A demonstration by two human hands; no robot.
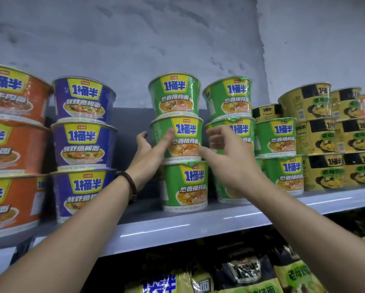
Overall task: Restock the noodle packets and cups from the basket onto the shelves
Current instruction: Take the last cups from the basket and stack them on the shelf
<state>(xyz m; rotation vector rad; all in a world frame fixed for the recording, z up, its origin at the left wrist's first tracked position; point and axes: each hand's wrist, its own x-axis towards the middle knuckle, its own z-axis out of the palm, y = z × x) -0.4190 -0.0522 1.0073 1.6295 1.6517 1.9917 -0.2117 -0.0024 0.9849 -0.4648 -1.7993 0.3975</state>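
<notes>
Forearms are stretched upward, left hand and right hand held with fingers spread and empty beside the middle green cup, which is best squared gently from both sides.

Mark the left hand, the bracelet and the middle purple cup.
Left hand [149, 152], head view, back of the hand.
Bracelet [131, 183], head view, beads at the wrist.
Middle purple cup [83, 144], head view, front label.

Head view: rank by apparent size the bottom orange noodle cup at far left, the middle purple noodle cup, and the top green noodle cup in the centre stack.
1. Bottom orange noodle cup, nearest the camera and cropped.
2. Middle purple noodle cup.
3. Top green noodle cup, looks smaller but stands farther off.
</notes>
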